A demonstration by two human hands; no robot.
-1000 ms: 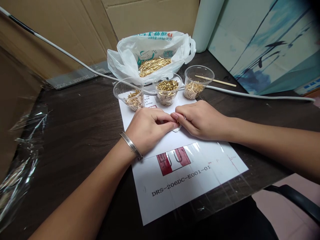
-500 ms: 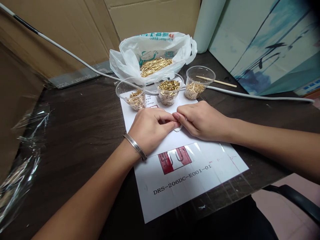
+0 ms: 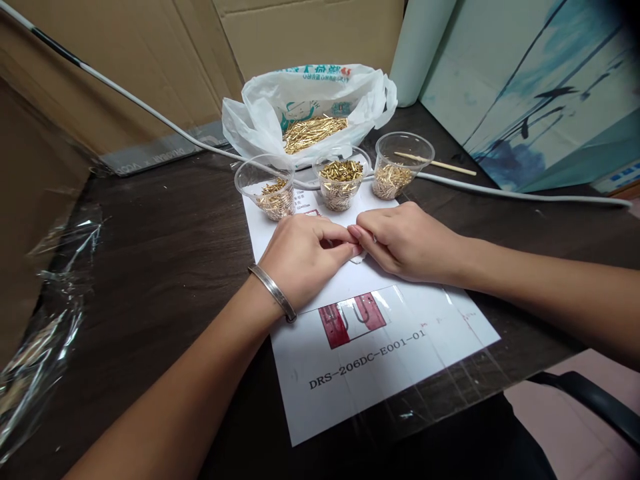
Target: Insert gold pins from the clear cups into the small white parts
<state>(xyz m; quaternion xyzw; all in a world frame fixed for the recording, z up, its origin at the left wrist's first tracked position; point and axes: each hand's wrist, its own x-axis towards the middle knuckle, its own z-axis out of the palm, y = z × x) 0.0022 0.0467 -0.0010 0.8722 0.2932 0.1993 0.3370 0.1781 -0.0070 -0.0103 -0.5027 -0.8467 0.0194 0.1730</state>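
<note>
My left hand (image 3: 305, 257) and my right hand (image 3: 407, 240) meet over a printed sheet (image 3: 330, 400), thumbs and forefingers pinched together. What they pinch is hidden between the fingertips. Just under the fingers a scrap of white material (image 3: 358, 259) shows. Beyond my hands stand three clear plastic cups: the left cup (image 3: 273, 200) and right cup (image 3: 393, 180) hold small gold-coloured metal pieces, and the middle cup (image 3: 341, 183) holds short gold-coloured tubes.
Behind the cups sits a white plastic bag (image 3: 255, 127) full of gold-coloured pins (image 3: 315, 132). A white cable (image 3: 500, 193) crosses the dark table. A wooden stick (image 3: 453, 167) lies by the right cup. Clear plastic wrap (image 3: 65, 313) is at the left; cardboard (image 3: 310, 40) stands behind.
Both hands keep the same pinch in the same place over the sheet. The whole view has shifted very slightly.
</note>
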